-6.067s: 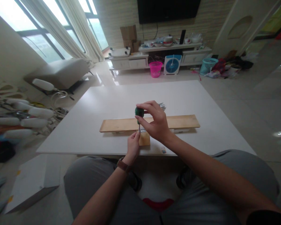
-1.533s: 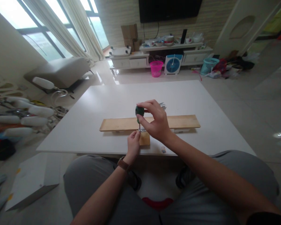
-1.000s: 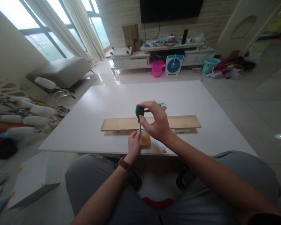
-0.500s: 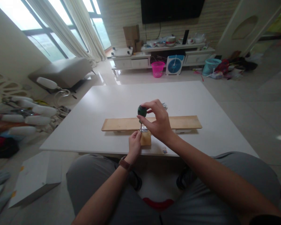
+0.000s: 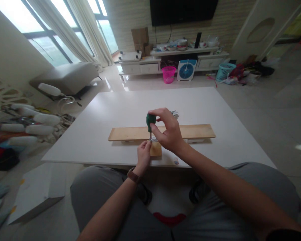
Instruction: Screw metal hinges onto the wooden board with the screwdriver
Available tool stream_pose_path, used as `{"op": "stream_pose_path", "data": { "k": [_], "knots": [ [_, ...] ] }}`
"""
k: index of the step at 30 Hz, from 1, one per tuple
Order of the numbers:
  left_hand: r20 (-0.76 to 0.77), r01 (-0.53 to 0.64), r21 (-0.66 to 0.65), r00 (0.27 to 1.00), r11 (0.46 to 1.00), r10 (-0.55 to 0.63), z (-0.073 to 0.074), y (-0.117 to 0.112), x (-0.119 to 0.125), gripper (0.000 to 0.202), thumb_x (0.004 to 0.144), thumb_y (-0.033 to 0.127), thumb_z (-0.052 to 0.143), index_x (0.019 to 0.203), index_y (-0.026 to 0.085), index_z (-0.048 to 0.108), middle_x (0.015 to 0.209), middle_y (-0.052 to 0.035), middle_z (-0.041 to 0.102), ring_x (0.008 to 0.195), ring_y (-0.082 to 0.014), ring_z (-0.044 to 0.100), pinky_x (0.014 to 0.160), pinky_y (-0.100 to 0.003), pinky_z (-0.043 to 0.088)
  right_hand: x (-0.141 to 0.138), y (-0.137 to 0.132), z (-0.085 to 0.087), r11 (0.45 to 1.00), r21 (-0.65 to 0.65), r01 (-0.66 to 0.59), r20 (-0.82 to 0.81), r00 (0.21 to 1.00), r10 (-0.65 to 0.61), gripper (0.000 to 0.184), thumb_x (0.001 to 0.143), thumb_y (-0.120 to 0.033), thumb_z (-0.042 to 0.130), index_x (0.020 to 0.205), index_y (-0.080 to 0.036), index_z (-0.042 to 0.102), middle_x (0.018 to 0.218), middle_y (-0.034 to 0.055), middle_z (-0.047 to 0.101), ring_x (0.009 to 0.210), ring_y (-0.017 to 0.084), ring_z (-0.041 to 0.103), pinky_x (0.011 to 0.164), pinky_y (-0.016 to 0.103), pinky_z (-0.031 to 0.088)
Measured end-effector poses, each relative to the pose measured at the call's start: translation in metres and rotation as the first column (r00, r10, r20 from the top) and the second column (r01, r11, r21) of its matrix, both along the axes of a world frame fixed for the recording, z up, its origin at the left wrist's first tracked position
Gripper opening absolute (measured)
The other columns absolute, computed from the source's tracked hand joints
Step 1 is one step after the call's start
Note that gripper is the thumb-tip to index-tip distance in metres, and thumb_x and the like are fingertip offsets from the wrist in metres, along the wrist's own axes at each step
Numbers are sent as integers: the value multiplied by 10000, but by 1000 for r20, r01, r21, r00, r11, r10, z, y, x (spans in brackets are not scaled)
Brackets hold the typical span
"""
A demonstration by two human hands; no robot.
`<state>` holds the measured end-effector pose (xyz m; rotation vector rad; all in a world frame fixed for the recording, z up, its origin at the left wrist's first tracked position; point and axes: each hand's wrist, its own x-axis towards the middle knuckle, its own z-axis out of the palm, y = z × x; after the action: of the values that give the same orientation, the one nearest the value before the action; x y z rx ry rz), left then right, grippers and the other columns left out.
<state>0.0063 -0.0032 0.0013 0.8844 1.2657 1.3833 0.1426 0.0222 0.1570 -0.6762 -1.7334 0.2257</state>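
My right hand [image 5: 168,130] grips the green handle of a screwdriver [image 5: 151,121], thumb on one side and fingers over the top. The shaft points down at a metal hinge [image 5: 154,138] between a long wooden board [image 5: 127,133] and a small wooden block [image 5: 156,149]. Close to the screwdriver's tip, the fingers of my left hand [image 5: 144,152] are pinched together at the block's left edge. Whatever they may hold is too small to make out. Behind my right hand lies a pile of small metal pieces [image 5: 175,114].
The white table [image 5: 85,134] carries the board, which rests on low white supports [image 5: 195,140]. A small sticker [image 5: 176,161] marks the near edge. Beyond stand a pink basket [image 5: 168,75], a blue fan [image 5: 186,70] and a TV cabinet [image 5: 150,68].
The screwdriver's handle has turned and tilted slightly, now more upright, and my right hand has shifted a little to the left. My left hand stays pinched in the same place.
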Motion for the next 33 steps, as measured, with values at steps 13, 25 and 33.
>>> {"op": "stream_pose_path", "data": {
  "k": [13,25,33],
  "knots": [
    [-7,-4,-9,1000,1000,4,4,0,1,367,761,518,765,752,157,699,720,-23,681,683,-154,559,646,-260,452,-1,1,-3,1000,-11,10,7,1000,-10,388,939,-103,512,1279,-275,583,1160,58,677,1073,209,656,896,420,611],
    [2,-6,-3,1000,1000,6,0,1,0,347,763,495,775,773,158,696,741,-18,682,692,-152,562,658,-260,456,-1,1,-2,1000,23,10,8,1000,-10,403,934,-83,526,1287,-263,600,1160,61,686,1062,204,654,858,386,608],
    [-13,2,38,1000,999,-2,-8,2,-2,344,821,489,754,744,162,681,707,-5,653,673,-140,531,650,-250,435,-2,1,-4,997,-72,18,-12,1000,-19,305,967,-217,665,1261,-295,646,1122,52,604,1009,185,636,804,365,642]
  ]
}}
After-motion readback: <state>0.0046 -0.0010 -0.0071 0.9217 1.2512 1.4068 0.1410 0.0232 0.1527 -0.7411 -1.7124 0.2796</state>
